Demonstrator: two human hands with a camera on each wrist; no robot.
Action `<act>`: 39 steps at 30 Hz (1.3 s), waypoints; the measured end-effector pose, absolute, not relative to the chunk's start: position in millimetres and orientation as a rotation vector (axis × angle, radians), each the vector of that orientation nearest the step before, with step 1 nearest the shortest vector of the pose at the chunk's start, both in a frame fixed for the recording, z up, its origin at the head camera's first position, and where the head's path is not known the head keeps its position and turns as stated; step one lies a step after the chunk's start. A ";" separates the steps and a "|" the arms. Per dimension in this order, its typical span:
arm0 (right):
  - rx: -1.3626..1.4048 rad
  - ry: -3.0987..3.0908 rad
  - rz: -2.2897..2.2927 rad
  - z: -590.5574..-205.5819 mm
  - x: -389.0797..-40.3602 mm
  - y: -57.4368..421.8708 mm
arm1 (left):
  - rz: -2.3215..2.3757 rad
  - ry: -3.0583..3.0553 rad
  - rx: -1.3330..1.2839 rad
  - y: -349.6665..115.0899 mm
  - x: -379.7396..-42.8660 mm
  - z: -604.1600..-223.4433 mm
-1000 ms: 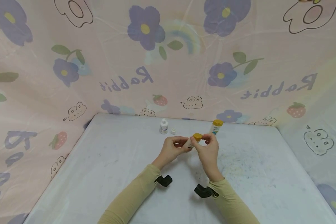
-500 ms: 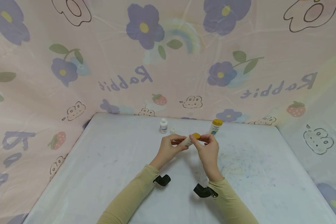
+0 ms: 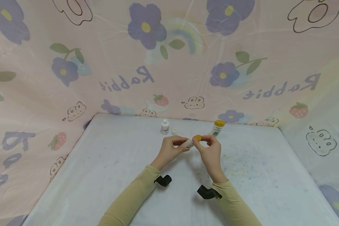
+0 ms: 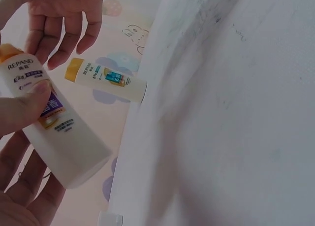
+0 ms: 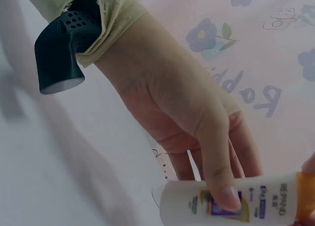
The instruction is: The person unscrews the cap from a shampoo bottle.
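Observation:
A white shampoo bottle [image 3: 189, 143] with an orange cap [image 3: 197, 137] is held tilted above the table, cap end toward the right. My left hand [image 3: 169, 149] grips its body; in the right wrist view the thumb lies across the purple and gold label [image 5: 226, 204]. My right hand [image 3: 211, 153] pinches the bottle at the cap, its thumb on the near side. In the left wrist view its other fingers [image 4: 64, 31] are spread past the bottle. Whether the cap is loose cannot be told. Just behind the right hand a second white bottle [image 3: 217, 128] with an orange cap stands upright.
Behind the left hand stands a small white pill bottle [image 3: 165, 127] without its cap. A small white cap [image 3: 174, 132] lies to its right. The white table [image 3: 115, 179] is bordered by a patterned cloth [image 3: 175, 69] at the back and sides.
My left hand and the held bottle have shifted slightly left, and more of the bottle's body shows. The right hand has barely moved. The standing bottles have stayed put.

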State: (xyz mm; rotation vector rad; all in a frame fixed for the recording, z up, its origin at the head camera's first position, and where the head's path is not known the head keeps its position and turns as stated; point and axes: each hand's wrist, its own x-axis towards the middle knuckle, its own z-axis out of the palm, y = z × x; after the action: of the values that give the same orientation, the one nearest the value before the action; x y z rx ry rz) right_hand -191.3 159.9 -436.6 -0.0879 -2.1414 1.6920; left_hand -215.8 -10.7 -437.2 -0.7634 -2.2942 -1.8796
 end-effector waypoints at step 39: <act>-0.055 -2.149 1.648 -424.8 -184.4 148.3 | -1.891 -2.368 -0.771 -20.2 -214.8 -426.6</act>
State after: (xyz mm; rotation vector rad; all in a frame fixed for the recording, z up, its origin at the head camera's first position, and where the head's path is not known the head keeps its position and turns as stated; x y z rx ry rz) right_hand -184.4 148.3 -424.8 -0.0552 -2.1487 1.6482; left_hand -214.8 -20.2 -426.6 -0.7705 -2.3677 -1.8910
